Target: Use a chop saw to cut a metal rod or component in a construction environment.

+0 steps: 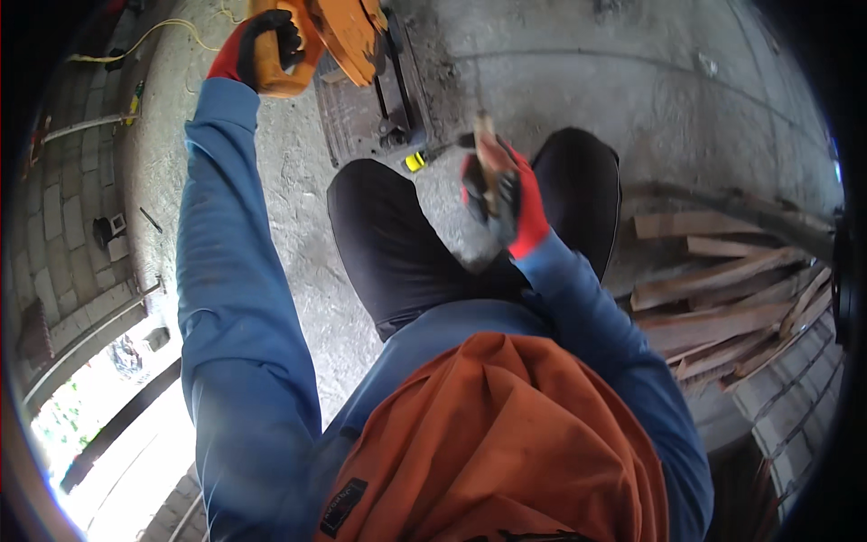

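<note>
I'm watching a person with bent knees on a rough grey floor. The left hand (262,54), in a red and black glove, is wrapped around the loop handle of an orange power saw, which looks like a chop saw (343,45). The saw is at the top, over a flat metal base (350,122) on the floor.

The right hand (517,203) is closed around a short stick of wood (492,154) and holds it up in front of the right knee. That hand is blurry, so I can't tell just how each finger sits.

The saw looks heavy and hard, and it won't bend. The loop handle is the good place to hold it, with fingers well away from the orange guard. The stick looks light and stiff. It is probably rough, with splinters, so pinching its flat sides near the middle should be best, and the glove should help.

A small tool with a yellow end (415,162) lies near the base. A pile of wood strips (722,277) is on the right, and grey bricks (72,212) are on the left.
</note>
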`<state>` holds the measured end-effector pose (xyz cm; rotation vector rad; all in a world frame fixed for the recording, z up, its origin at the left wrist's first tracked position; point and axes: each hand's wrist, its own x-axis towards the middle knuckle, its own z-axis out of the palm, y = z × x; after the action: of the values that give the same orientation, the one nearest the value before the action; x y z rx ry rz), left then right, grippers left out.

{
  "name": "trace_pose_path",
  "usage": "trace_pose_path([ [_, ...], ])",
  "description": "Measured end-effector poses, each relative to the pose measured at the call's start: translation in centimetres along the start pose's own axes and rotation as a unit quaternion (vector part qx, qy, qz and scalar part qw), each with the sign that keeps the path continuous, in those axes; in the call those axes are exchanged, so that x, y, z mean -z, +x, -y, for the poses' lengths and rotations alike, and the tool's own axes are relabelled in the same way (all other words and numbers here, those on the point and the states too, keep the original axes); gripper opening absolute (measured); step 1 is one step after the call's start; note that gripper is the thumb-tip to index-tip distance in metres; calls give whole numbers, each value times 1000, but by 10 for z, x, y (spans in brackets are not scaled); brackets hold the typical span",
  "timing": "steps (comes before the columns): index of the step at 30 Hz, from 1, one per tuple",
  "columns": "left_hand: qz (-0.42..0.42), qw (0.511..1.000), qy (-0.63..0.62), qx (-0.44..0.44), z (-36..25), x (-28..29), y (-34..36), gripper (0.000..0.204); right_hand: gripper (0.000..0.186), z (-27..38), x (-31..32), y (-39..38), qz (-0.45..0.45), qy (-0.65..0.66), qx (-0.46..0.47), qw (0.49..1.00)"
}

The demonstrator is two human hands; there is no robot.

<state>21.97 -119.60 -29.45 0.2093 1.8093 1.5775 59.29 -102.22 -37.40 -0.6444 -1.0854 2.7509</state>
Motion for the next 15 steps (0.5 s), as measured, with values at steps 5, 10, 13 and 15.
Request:
trace_pose_path([
  [5, 14, 999, -43, 6, -6, -5, -14, 24, 42, 56, -18, -48, 36, 11, -61, 997],
  [10, -28, 998, -56, 10, -4, 0, -17, 27, 47, 73, -31, -71, 73, 47, -59, 994],
  [13, -24, 998, -53, 14, -5, -1, -12, 28, 45, 71, -27, -75, 80, 58, -46, 994],
  [15, -35, 998, -60, 5, -4, -5, -13, 29, 44, 72, -25, -77, 80, 87, -32, 992],
])
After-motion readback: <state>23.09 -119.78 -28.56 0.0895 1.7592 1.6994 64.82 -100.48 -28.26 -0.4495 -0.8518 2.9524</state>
